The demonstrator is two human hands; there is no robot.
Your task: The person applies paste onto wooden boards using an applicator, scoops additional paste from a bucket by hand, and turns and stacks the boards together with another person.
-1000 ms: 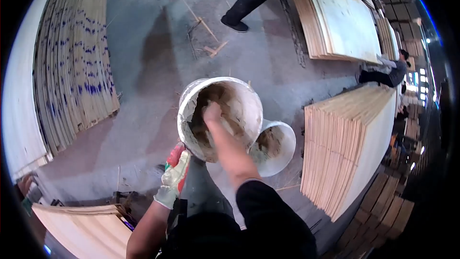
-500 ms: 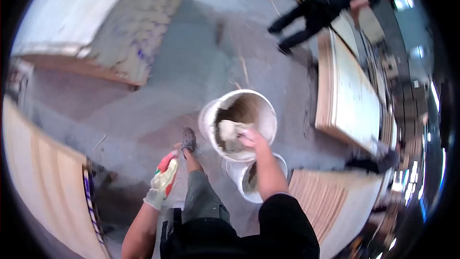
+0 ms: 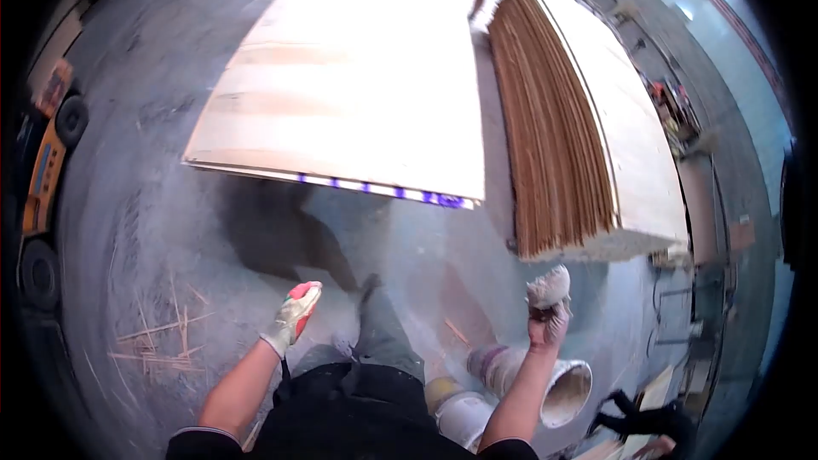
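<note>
My right hand (image 3: 549, 330), bare and smeared, is raised at the right with its fingers closed around a whitish lump of putty (image 3: 550, 288); whether a tool is inside the lump is hidden. My left hand (image 3: 296, 317) wears a cream and red work glove and is held in front of my body. Its fingers are curled together, and what they hold, if anything, does not show. Under my right forearm lies or leans a white bucket (image 3: 567, 393), its mouth facing right. A second white bucket (image 3: 464, 416) is beside my body, partly hidden by my arm.
A pale plywood sheet (image 3: 358, 102) with purple edge marks lies ahead. To its right is a stack of boards (image 3: 558, 128). Wood scraps (image 3: 166, 341) litter the floor at left, near a yellow wheeled machine (image 3: 43, 179). Another person (image 3: 643, 420) is at lower right.
My right hand has come out of the bucket with the putty lump and risen to the right. The view has turned toward the plywood sheet, and the buckets now appear lower.
</note>
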